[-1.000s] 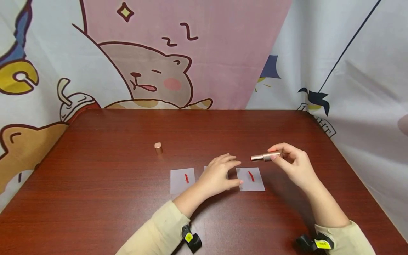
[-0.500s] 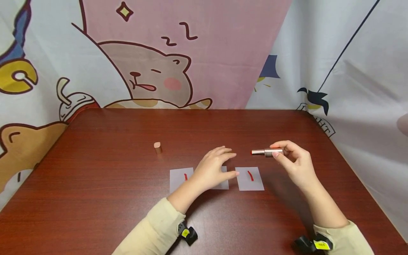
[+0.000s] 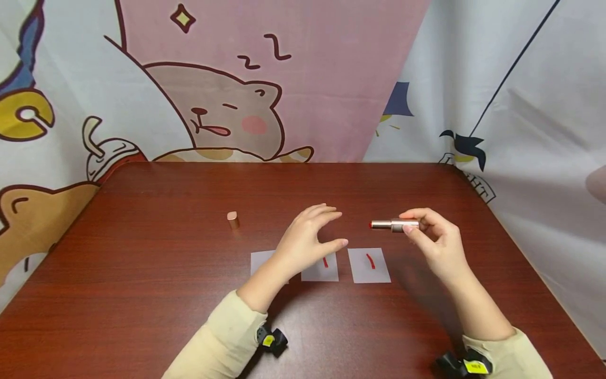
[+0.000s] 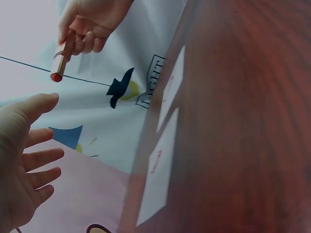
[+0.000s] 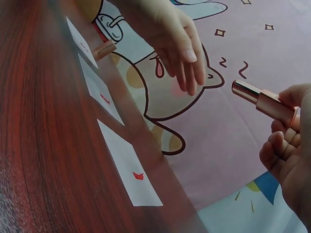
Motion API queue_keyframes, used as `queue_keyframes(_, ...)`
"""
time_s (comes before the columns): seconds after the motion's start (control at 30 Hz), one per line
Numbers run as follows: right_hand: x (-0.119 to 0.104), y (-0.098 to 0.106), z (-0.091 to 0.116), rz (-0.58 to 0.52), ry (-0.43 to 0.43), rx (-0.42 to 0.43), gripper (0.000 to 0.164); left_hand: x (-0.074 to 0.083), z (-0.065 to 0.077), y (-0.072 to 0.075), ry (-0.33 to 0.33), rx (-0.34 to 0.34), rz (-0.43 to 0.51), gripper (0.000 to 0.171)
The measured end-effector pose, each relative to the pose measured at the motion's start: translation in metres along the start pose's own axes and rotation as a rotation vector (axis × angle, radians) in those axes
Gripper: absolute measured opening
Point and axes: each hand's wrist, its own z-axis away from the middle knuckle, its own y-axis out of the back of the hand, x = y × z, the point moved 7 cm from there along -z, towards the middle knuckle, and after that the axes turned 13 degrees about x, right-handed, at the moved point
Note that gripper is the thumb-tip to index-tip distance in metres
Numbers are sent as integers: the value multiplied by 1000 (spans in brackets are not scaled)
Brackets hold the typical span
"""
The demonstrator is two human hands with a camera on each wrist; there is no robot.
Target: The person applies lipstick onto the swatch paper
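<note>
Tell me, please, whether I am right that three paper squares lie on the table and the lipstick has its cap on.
Not quite: the lipstick is uncapped, and its cap stands apart on the table, as the head view shows. Three paper squares do lie there.

The left hand moved up and to the left, farther from the lipstick. The red line on the middle paper came into sight, and the left paper's line got hidden behind the wrist. The lipstick went up a little and lay straighter.
</note>
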Motion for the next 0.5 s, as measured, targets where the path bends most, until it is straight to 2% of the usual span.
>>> queue_keyframes(0.23,-3,0,1,-25,8,23,19,5,-3,18,-11,84,32,53)
queue_keyframes(0.5,-6,-2,1,-233,14,36,20,11,-7,33,-44,174,76,49)
